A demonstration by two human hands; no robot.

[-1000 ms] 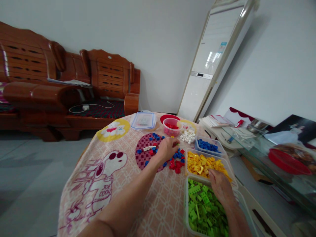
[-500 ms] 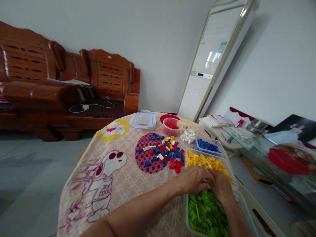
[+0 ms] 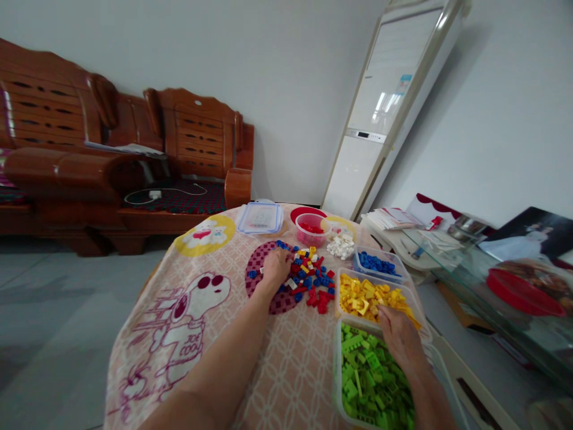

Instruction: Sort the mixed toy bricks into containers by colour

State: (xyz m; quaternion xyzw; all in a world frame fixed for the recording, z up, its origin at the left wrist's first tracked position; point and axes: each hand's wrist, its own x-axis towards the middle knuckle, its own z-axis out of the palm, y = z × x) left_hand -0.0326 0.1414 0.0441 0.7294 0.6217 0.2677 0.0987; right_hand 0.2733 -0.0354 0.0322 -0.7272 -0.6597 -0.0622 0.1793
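My left hand [image 3: 276,266] reaches over the left side of a mixed pile of toy building bricks [image 3: 308,275] in blue, red, white and yellow. Its fingers point down among the pieces, and their tips are too small and hidden to make out. My right hand [image 3: 397,331] hovers with closed fingers above the near right part of a box of yellow bricks [image 3: 358,289], close to its border with the box of green bricks [image 3: 373,376]. Whatever is in those fingers, if anything, does not show.
Beyond the yellow box are a box of blue bricks [image 3: 378,263], a heap of white bricks [image 3: 341,246] and a round tub of red bricks [image 3: 311,226]. A clear lid [image 3: 260,218] lies at the back of the cloth-covered table. A glass shelf [image 3: 483,304] borders the right.
My left hand has moved away from my right hand, forward and left to the mixed pile. The right hand stays near the yellow box, and more of the yellow and green bricks now shows.
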